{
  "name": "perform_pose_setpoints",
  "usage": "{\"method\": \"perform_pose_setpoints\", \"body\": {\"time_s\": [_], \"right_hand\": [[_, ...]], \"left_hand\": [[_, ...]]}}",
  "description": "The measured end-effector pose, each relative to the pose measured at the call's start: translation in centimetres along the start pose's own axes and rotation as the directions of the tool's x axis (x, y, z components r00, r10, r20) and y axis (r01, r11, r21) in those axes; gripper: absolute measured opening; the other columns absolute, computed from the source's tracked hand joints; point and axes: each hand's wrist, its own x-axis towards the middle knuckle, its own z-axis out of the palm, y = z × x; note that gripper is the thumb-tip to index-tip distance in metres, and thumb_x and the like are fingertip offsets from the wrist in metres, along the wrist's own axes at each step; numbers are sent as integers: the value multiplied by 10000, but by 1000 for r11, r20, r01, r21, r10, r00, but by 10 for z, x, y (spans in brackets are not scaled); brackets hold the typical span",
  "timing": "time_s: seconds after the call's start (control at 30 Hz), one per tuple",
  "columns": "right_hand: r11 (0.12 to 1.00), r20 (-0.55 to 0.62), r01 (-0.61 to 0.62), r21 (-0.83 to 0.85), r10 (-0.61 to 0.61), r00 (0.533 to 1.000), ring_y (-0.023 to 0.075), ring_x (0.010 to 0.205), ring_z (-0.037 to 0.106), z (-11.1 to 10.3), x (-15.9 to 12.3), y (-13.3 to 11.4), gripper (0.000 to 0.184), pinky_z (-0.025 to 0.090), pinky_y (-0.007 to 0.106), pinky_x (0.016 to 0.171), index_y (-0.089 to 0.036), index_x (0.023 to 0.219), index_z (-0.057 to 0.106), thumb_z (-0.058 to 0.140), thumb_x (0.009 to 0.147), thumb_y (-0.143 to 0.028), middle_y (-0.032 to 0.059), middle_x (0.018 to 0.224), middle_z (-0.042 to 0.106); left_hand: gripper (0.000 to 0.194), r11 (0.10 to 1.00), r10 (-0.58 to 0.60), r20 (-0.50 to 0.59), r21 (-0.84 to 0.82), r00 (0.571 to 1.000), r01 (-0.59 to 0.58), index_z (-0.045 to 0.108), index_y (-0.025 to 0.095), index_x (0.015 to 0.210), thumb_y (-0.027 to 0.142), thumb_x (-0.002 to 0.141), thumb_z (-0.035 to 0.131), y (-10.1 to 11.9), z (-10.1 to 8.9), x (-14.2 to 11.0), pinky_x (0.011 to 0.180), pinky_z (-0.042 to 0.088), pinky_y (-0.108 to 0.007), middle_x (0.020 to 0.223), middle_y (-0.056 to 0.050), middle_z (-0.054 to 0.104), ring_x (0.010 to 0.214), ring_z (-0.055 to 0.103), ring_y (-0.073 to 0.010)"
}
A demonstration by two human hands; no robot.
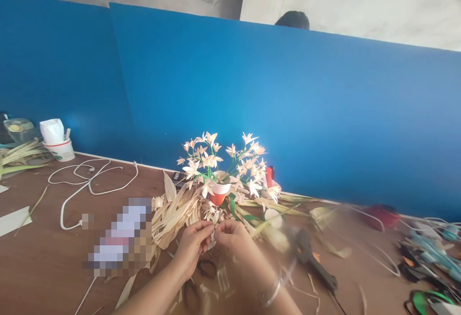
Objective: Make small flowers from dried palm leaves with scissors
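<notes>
Near the middle of the table, my left hand (192,245) and my right hand (237,241) meet with thumbs and fingers pinched. A small pale piece (212,241), which looks like dried husk, shows between the fingertips; its exact shape is unclear. Just beyond them stands a red and white paper cup (219,196) with green-stemmed cream flowers (206,160) spreading to both sides. Dried husks (178,215) are piled left of the cup. Scissors with dark handles (207,268) lie under my hands, partly hidden. To the right of my right hand is a black glue gun (312,257).
A blue partition (273,99) rises behind the table. At left are a white cable (94,180), a white cup (61,150) and a pixelated object (120,233). Tangled tools and tape (432,262) lie at far right. The top of a person's head (293,19) shows above the partition.
</notes>
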Motion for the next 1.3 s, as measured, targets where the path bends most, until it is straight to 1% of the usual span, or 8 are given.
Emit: {"method": "perform_pose_setpoints", "body": {"time_s": [0.13,0.33,0.63,0.77,0.87,0.93,1.13,1.3], "right_hand": [[998,-3,10,65,-10,1000,89,489,433,0,-1,-3,167,316,216,491,-150,598,588,599,635,-312,-18,533,575],[997,8,-5,81,4,1000,80,478,414,-1,-3,-8,157,300,213,490,-131,564,627,604,626,-274,-17,504,565],[998,-32,-28,63,30,999,84,481,402,-1,-1,-5,158,283,219,482,-136,570,622,630,626,-284,-34,480,522],[998,-38,-31,52,33,999,80,462,393,-5,-2,-5,185,286,217,467,-145,563,597,640,643,-306,-42,470,501],[994,-108,-19,108,30,994,85,482,432,-8,-3,-7,179,317,212,474,-156,656,604,643,670,-329,-40,527,534],[991,-114,-5,134,21,993,89,504,453,-9,-3,-8,201,329,212,486,-151,688,612,654,675,-347,-32,560,555],[982,-125,-11,189,35,992,103,522,484,-7,-4,-10,223,341,221,508,-160,624,585,705,626,-347,-33,540,568],[977,-50,-23,212,35,998,86,473,438,-11,-3,-8,225,299,225,480,-152,590,583,693,655,-338,-29,508,565]], "left_hand": [[212,1000,-6,63,-31,998,8,680,118,673,281,573,773,0,1,-1,469,294,-196,487,18,542,474,449,-77],[201,997,-7,71,-73,997,12,693,118,693,258,574,772,-1,1,-1,498,335,-193,513,1,582,501,486,-84],[250,998,-47,66,-48,997,50,684,136,725,296,566,793,-5,-1,0,439,249,-161,490,48,494,486,423,-60],[257,999,-36,49,14,998,35,668,147,716,347,592,770,-4,-2,1,396,157,-164,452,64,450,437,366,-48],[267,998,-22,26,61,999,21,656,152,722,370,597,746,0,0,-1,380,95,-175,514,42,537,399,333,-34],[268,997,-19,33,82,999,16,652,149,723,369,595,736,2,2,-3,376,77,-178,566,24,584,386,330,-26],[280,992,-15,86,129,996,4,669,124,735,360,598,731,3,3,-5,373,109,-172,677,-56,682,391,344,-23],[253,990,-52,121,134,991,35,675,117,695,346,609,738,2,0,-2,374,160,-165,677,-64,683,415,379,-33]]}}
